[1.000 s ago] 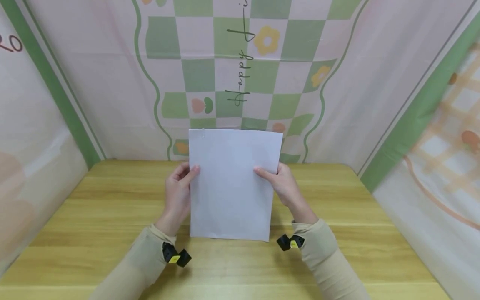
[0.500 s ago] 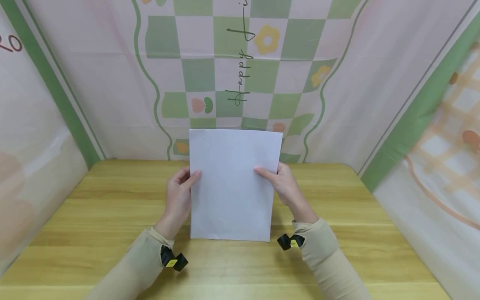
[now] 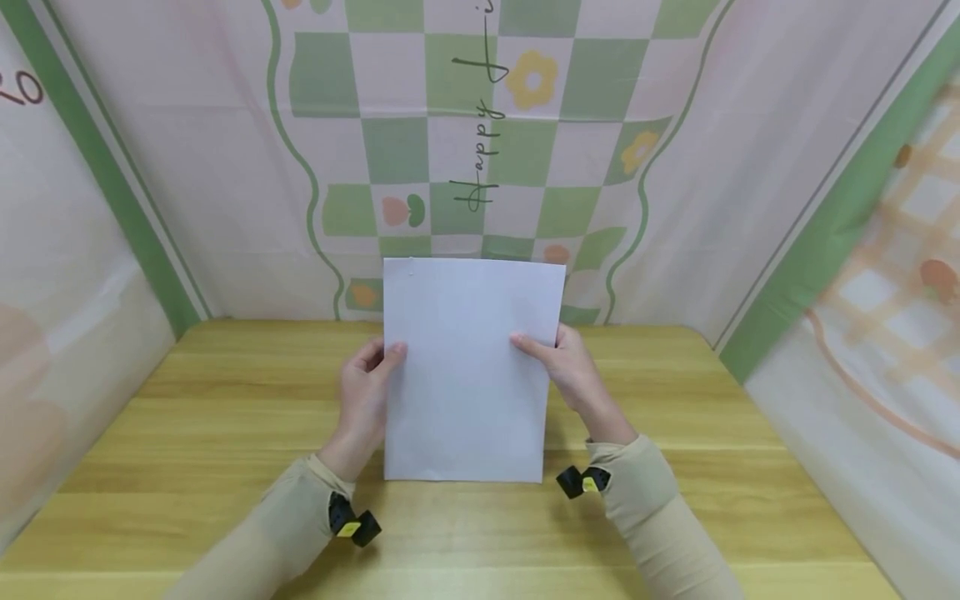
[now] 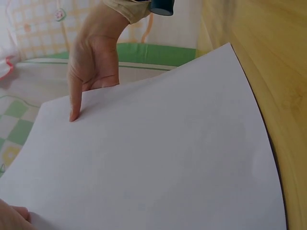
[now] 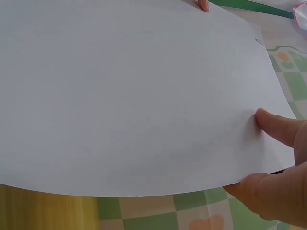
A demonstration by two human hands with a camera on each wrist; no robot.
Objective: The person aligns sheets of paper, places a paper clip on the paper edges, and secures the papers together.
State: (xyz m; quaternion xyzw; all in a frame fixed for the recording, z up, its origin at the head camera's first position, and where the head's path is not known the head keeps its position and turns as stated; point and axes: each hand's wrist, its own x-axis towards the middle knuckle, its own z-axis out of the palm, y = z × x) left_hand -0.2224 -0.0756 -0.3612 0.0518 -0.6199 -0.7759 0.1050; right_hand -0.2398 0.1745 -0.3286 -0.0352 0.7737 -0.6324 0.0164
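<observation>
White paper (image 3: pixel 465 392) stands nearly upright, tilted, between my two hands, its lower edge close over the table. My left hand (image 3: pixel 363 400) pinches its left edge, thumb on the front and fingers hidden behind. On the opposite edge, my right hand (image 3: pixel 576 371) grips it the same way, the thumb reaching further in over the front. In the right wrist view the paper bows slightly, and a small paper clip (image 5: pixel 259 41) sits at its upper left corner. The left wrist view shows the right hand (image 4: pixel 93 62) across the blank surface, with the left thumb just in the bottom corner.
The wooden table (image 3: pixel 232 417) spreads around both forearms. A curtain (image 3: pixel 465 150) with a green check pattern hangs behind its far edge, and further printed cloths flank both sides. Small black cameras (image 3: pixel 354 521) are strapped at the sleeve cuffs.
My left hand and the paper's left edge have shifted slightly to the right, with the left thumb a little lower. The right hand has barely moved.
</observation>
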